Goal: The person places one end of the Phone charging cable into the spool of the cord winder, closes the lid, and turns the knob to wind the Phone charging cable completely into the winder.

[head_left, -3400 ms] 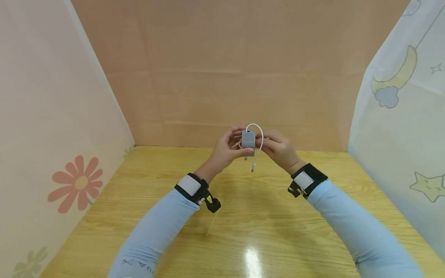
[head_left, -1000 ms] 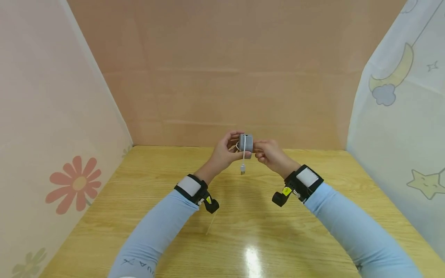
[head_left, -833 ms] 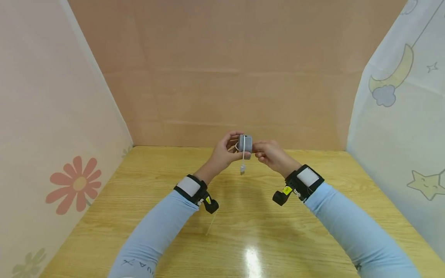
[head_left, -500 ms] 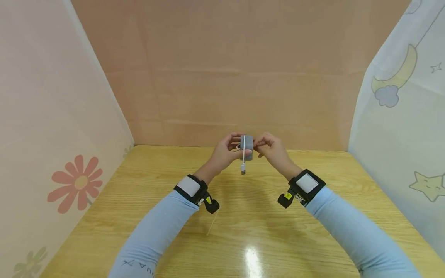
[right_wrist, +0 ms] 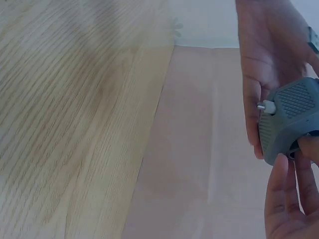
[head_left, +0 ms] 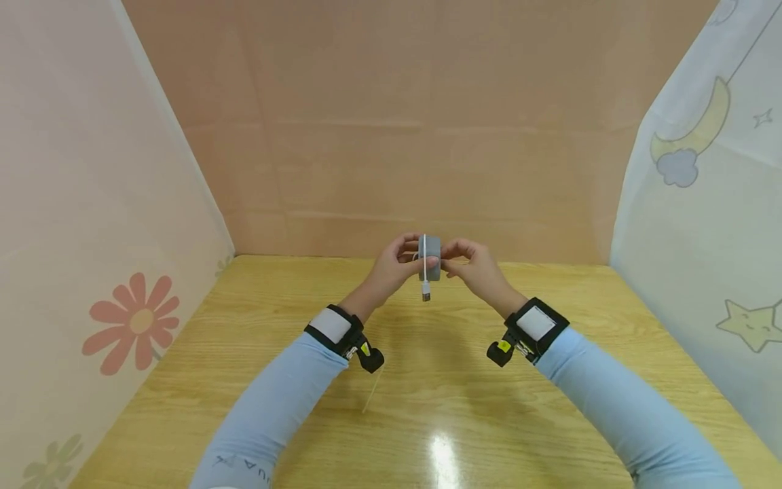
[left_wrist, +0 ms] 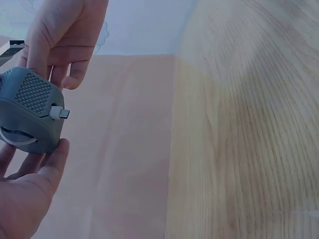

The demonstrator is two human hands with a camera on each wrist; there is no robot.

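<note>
Setting: wooden table (head_left: 427,407) with pale grain, walled by a peach board at the far side and printed cloth to left and right.
Position: grey cube (head_left: 431,257) is held above the far middle of the table, between both hands.
Left hand (head_left: 391,268): fingers curled around the cube's left side.
Right hand (head_left: 473,268): fingertips pinch the cube's right side.
Cable (head_left: 425,268): white, runs down the cube's front, its plug hanging just below.
Change: the tall cable loop seen over the cube earlier is gone; the cable now lies tight and straight, the plug hanging shorter.
Texture: matte cube with rounded corners and dotted grip faces (left_wrist: 34,90).
</note>
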